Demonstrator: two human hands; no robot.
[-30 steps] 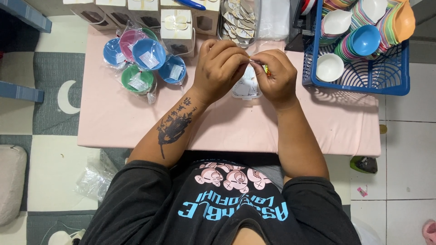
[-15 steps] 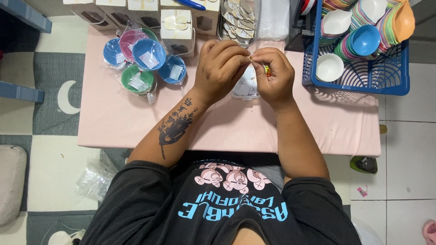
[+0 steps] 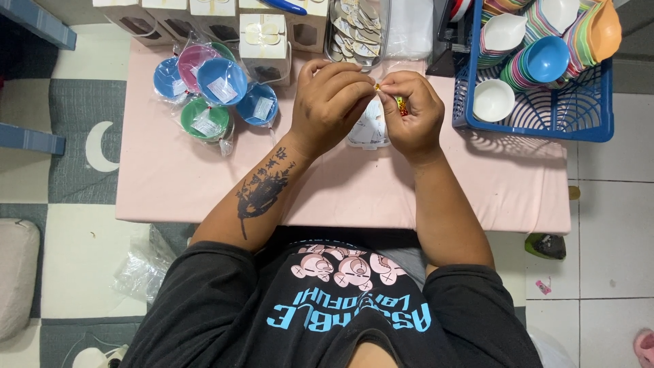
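From the head view, the person's left hand (image 3: pixel 330 102) and right hand (image 3: pixel 412 112) meet above the middle of the pink surface (image 3: pixel 477 191), toward its far edge. The fingertips of both hands are pinched together on a small gold and red object (image 3: pixel 400 104); the left grip closes on its gold end, the right grip curls tight around the rest, so most of the object is hidden. Directly beneath the hands lies a small clear bag (image 3: pixel 371 129), flat on the surface.

Toward the far left corner sits a cluster of wrapped bowls (image 3: pixel 211 92) in blue, pink and green, each in clear plastic. Along the far edge stand white boxes (image 3: pixel 262 37) and a clear tub of spoons (image 3: pixel 357 27). At the far right corner a blue basket (image 3: pixel 545 116) holds stacked coloured bowls and one white bowl (image 3: pixel 493 100).
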